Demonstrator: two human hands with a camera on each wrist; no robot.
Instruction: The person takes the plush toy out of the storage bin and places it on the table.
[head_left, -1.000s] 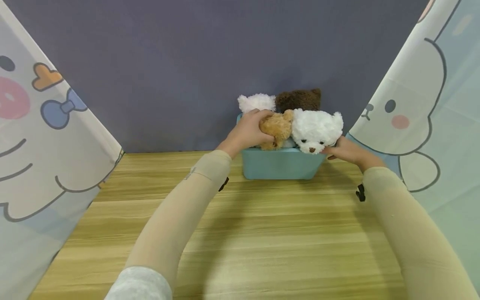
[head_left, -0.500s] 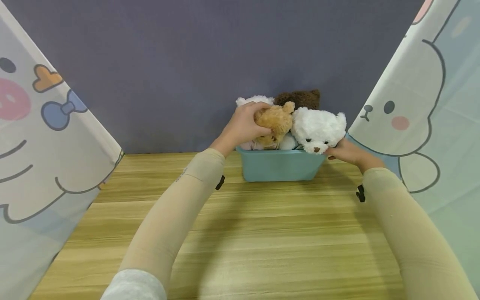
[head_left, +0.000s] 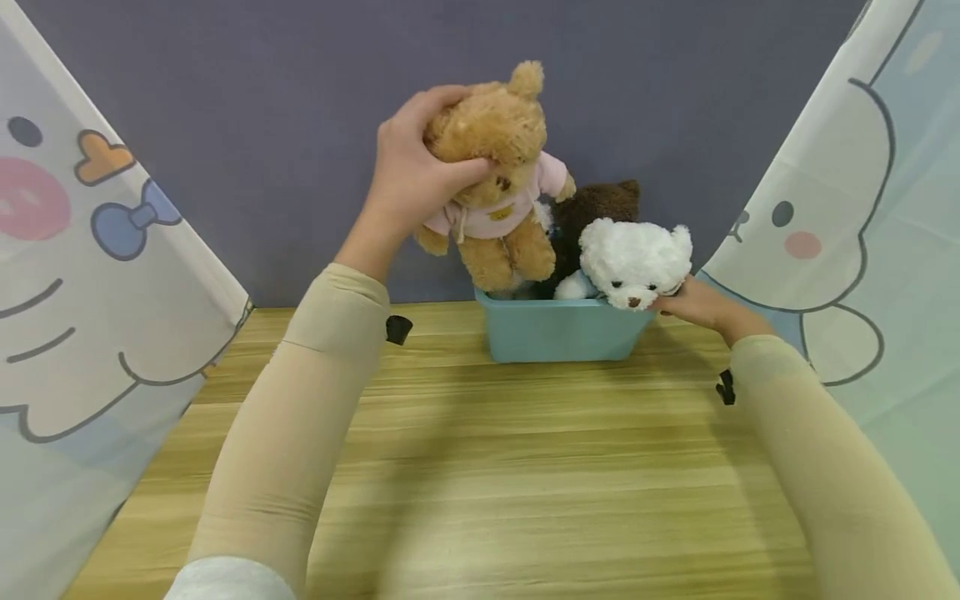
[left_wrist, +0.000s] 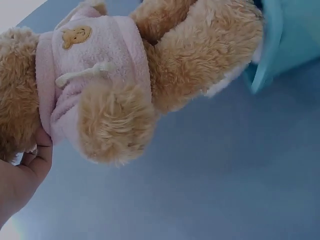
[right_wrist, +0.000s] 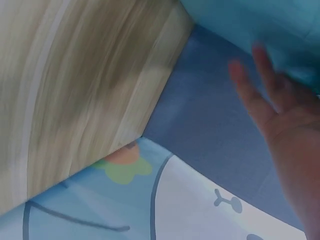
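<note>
Upper centre, our left hand (head_left: 408, 179) clamps fingers round the tan plush bear in pink hoodie (head_left: 498, 179)'s head; soft, light, grip holds. Right hand (head_left: 693, 304) fingers straight against the teal plastic bin (head_left: 562, 329).

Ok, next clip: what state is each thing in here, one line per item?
tan bear: lifted clear above the bin, gripped by the head, wearing a pink top.
left hand: curled round the tan bear's head.
white bear: in the bin, head over the front rim.
brown bear: in the bin, at the back.
teal bin: standing on the wooden table.
right hand: fingers straight against the bin's right side.
</note>
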